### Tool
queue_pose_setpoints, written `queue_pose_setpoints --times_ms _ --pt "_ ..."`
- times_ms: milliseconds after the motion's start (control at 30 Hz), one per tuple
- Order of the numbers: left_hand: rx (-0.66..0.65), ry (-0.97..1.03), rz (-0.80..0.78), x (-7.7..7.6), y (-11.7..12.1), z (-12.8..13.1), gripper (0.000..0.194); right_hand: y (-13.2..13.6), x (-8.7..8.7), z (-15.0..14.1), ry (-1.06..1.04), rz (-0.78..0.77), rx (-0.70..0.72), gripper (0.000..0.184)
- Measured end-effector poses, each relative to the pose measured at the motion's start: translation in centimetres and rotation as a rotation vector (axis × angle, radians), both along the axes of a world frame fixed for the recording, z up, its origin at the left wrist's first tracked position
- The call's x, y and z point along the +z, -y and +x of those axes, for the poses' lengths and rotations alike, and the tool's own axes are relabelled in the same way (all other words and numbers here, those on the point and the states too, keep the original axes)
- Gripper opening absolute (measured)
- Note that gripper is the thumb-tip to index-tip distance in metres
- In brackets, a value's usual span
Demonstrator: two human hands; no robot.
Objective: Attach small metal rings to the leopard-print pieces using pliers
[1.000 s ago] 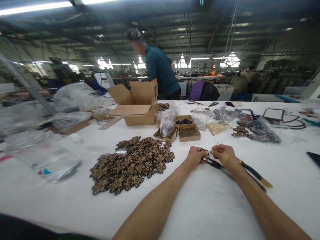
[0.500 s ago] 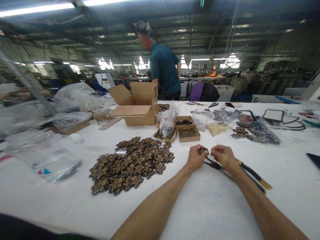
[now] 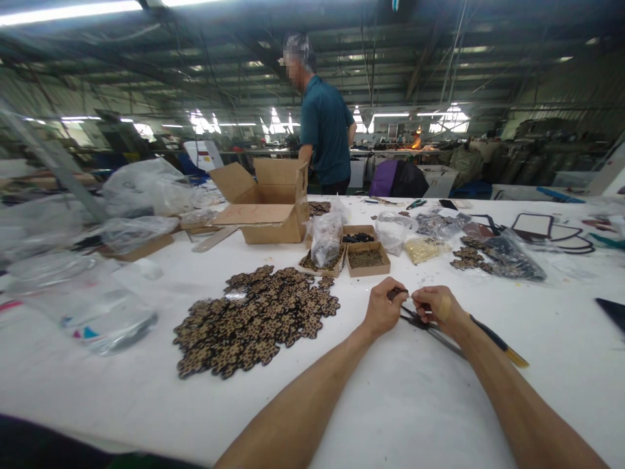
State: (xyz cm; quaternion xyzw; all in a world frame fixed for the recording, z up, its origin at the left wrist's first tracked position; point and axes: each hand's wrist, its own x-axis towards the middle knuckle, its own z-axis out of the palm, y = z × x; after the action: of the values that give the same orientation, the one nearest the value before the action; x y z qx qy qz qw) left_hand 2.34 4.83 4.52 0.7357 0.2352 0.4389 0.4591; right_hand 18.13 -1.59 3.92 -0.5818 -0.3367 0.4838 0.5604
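Note:
My left hand (image 3: pixel 385 304) pinches a small leopard-print patch (image 3: pixel 392 294), which is mostly hidden by the fingers. Close on its right, my right hand (image 3: pixel 436 303) has its fingertips pressed together; anything between them is too small to make out. A tan plaster is wrapped on that hand. Under the right hand and wrist lie pliers (image 3: pixel 415 318) with black and yellow handles, partly covered by the forearm. To the left, a heap of leopard-print flower-shaped patches (image 3: pixel 263 319) spreads over the white table (image 3: pixel 390 404).
Beyond my hands stand small cardboard trays of brass-coloured studs (image 3: pixel 366 259) and black pieces (image 3: pixel 359 238). An open cardboard box (image 3: pixel 273 225) is behind the heap. A clear plastic jug (image 3: pixel 88 306) stands at left. Bagged parts (image 3: pixel 517 255) lie at right. A person (image 3: pixel 325 130) stands across the table.
The patch in my left hand has turned so less of its face shows. My right fingers have curled in more and still sit close by. The person opposite has shifted slightly right.

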Motion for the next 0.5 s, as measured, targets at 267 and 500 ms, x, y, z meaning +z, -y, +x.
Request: queue_pose_setpoints --times_ms 267,500 --pt "-0.032 0.053 -0.087 -1.1 -0.7 0.3 0.014 0.0 0.2 -0.2 0.044 0.046 0.057 0.02" --pt "-0.03 0.058 -0.101 -1.3 -0.8 0.1 0.015 -0.2 0.2 -0.2 0.096 0.07 0.066 0.023"
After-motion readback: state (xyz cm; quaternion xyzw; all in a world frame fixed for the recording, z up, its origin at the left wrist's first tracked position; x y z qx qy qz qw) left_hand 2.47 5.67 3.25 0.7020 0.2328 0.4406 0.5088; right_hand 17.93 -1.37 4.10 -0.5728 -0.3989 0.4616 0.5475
